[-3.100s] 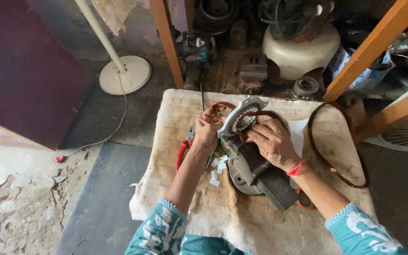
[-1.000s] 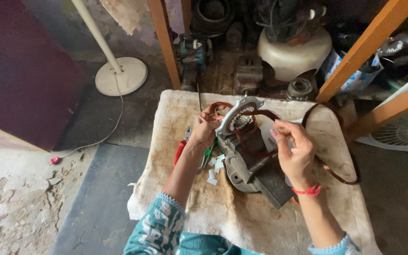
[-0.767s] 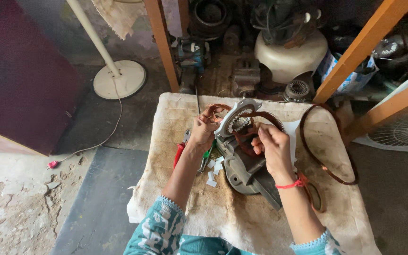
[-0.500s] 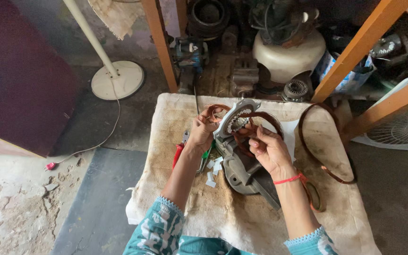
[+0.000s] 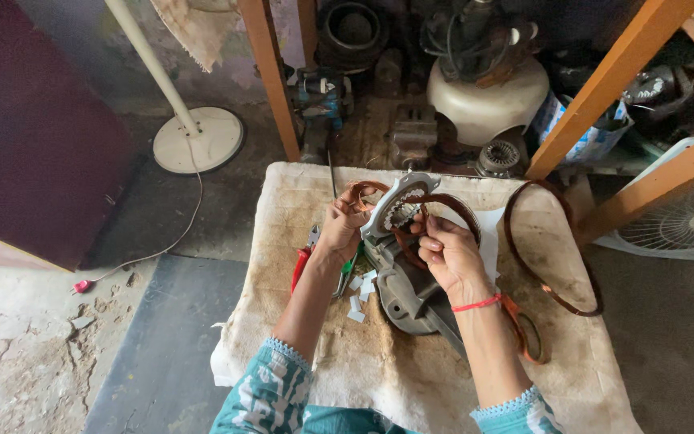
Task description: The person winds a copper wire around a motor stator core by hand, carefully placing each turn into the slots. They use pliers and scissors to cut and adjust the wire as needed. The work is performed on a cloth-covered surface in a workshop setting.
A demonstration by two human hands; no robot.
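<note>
Copper coil half threaded through stator, mid-cloth on grey motor housing. Pinched by right hand at 3 o'clock, by left hand at 9. Spare coil loop at 3 o'clock, apparently still unfitted.

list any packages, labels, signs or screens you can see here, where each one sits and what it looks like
Printed packet: on the floor behind the cloth-covered work table, tucked under the slanted orange wooden beam, right of the cream motor housing; crumpled, white and blue with print too small to make out.
No signs or screens are in view.
</note>
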